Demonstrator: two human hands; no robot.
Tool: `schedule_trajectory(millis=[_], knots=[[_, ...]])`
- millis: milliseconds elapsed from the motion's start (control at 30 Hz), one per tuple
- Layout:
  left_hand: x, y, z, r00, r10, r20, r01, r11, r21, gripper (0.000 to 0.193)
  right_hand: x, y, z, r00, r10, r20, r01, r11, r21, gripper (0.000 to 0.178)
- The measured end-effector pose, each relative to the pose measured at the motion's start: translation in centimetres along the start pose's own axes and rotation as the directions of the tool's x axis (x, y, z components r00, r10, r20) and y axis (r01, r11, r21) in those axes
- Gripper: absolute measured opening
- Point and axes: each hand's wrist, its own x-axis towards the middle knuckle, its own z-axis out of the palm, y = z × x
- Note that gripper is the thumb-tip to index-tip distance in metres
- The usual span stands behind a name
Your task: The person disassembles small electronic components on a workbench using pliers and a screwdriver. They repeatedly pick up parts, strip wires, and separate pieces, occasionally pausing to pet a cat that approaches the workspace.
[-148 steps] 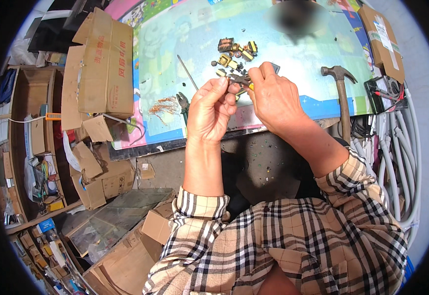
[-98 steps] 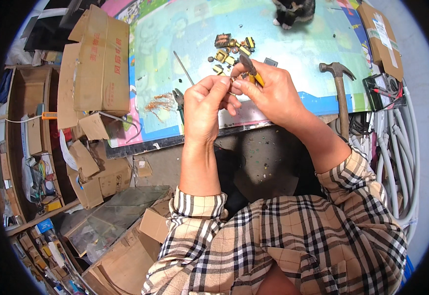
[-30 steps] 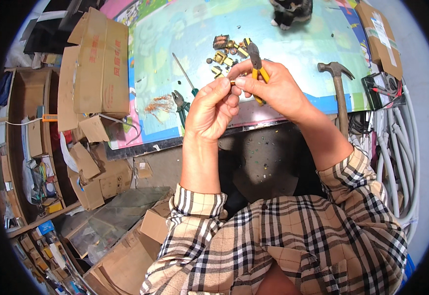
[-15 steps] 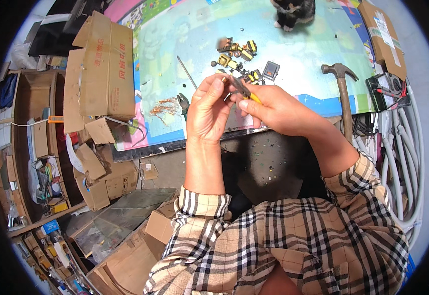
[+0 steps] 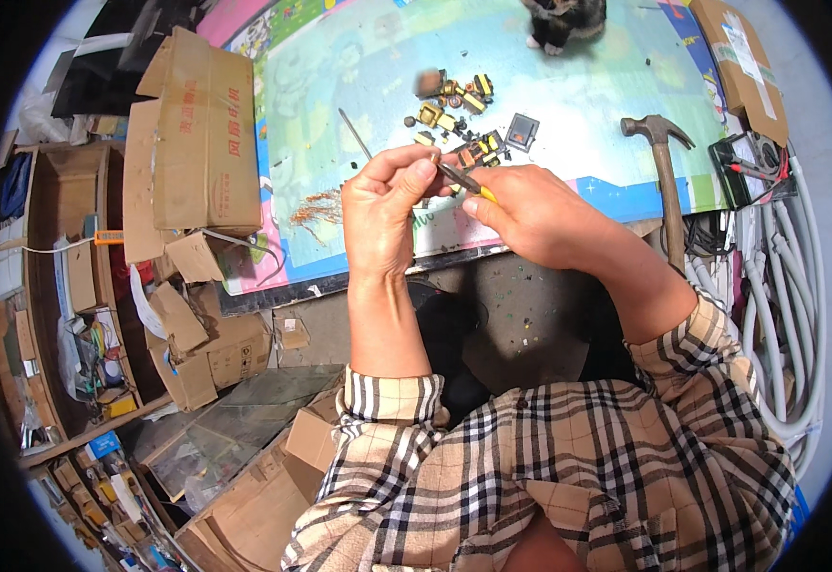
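Note:
My left hand (image 5: pixel 380 214) is closed over the near edge of the table, pinching a small light metallic piece (image 5: pixel 434 158) between thumb and fingertips. In my right hand (image 5: pixel 542 217) are yellow-handled pliers (image 5: pixel 460 178), their dark jaws pointing at that piece and meeting it or nearly so. The piece's exact kind is too small to make out. Just beyond my hands lie several yellow-and-black coil-like electrical parts (image 5: pixel 479 151), with a dark square part (image 5: pixel 522 132) beside them. Loose copper wire strands (image 5: pixel 317 211) lie left of my left hand, near a thin metal shaft (image 5: pixel 354 132).
A claw hammer (image 5: pixel 665 172) lies at the table's right, its handle over the near edge. A cat (image 5: pixel 566 21) is at the far side. Cardboard boxes (image 5: pixel 208 143) stand left; a meter-like device with red leads (image 5: pixel 757 172) and grey hoses (image 5: pixel 783 305) are right.
My left hand has shifted slightly left and now covers the second pliers' jaws that showed on the table. The right hand's pliers have turned a little. The cat has moved slightly.

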Motion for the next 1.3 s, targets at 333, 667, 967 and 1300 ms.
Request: schedule_trajectory(millis=[333,667,967,1300], knots=[[-0.2,0.2,0.1,0.996,0.083,-0.017,-0.076,0.964,0.255,0.017,-0.6,-0.7,0.3,0.996,-0.012,-0.083,-0.012,0.958,-0.287,0.025],[0.1,-0.6,-0.1,0.999,0.048,0.002,-0.047,0.989,-0.139,0.015,-0.3,-2.1,0.5,0.992,0.004,-0.129,-0.042,0.956,-0.289,0.026],[0.1,-1.2,-0.2,0.996,-0.05,0.079,0.079,0.902,-0.424,0.018,-0.4,-2.3,0.3,0.988,-0.026,-0.152,-0.001,0.985,-0.172,0.027],[0.1,-1.3,-0.4,0.992,-0.06,0.109,0.102,0.898,-0.428,0.017,0.0,-1.9,-0.2,0.976,0.051,-0.214,-0.08,0.988,-0.13,0.026]])
